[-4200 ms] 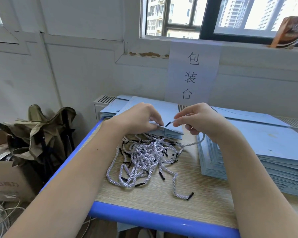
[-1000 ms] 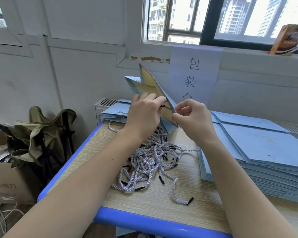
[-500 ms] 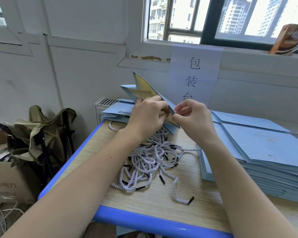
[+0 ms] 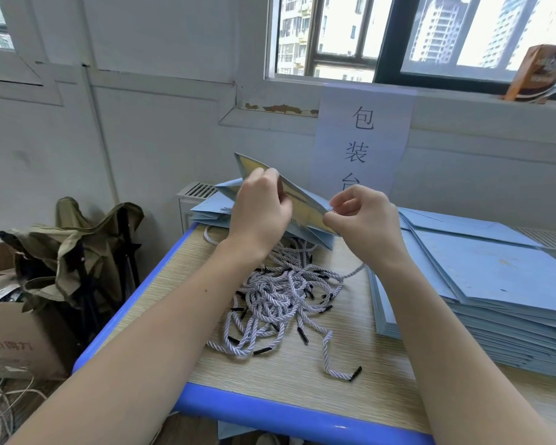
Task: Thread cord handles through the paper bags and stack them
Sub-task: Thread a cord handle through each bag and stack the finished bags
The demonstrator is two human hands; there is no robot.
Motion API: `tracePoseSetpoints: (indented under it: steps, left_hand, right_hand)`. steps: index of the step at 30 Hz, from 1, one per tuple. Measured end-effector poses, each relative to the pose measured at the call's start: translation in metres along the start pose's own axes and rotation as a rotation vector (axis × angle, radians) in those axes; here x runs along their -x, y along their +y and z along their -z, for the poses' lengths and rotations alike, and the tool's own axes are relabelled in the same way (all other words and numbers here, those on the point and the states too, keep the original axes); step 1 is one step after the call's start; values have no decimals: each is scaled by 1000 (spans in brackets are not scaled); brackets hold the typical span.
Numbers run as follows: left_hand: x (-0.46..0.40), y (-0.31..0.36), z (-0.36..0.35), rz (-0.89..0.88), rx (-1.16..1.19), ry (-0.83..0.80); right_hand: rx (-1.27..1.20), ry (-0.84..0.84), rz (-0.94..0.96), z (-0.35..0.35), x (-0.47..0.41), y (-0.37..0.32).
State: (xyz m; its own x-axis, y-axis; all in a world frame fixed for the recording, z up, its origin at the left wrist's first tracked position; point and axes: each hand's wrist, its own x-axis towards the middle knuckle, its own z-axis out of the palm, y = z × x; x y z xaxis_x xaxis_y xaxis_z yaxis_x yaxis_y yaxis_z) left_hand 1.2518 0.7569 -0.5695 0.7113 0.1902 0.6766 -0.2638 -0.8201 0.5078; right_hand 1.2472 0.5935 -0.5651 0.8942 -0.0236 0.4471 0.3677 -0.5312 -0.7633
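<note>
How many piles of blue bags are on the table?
2: a tall pile at the right, and a small pile at the far left, behind the left hand. One more bag is held up.

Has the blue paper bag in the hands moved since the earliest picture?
Yes. The paper bag rose off the table, up toward the wall sign.

A cardboard box holds olive fabric, perhaps a folded chair.

Light-blue paper bag: held open, tilted, yellow interior visible, above far table centre. Twisted white cords with black tips: tangled pile, centre. Flat bag stack: right.
</note>
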Motion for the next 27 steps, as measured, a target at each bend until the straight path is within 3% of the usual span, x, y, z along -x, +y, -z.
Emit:
tracePoseSetpoints:
  steps: [5,12,16,22,27]
  left_hand:
    - [0,-1,1,55,4,36]
    - [1,3,-3,-23,187,31]
    - [5,6,-9,-139,145,82]
    - [13,11,-20,-215,157,122]
    - [16,11,-23,-206,226,62]
  right_hand:
    - [5,-16,-6,0,0,1]
    - [19,-78,34,1,-2,1]
    - [-28,-100,28,0,-1,0]
    - [-242,-225,-75,2,1,-7]
    - [-576,-298,-221,17,-4,-8]
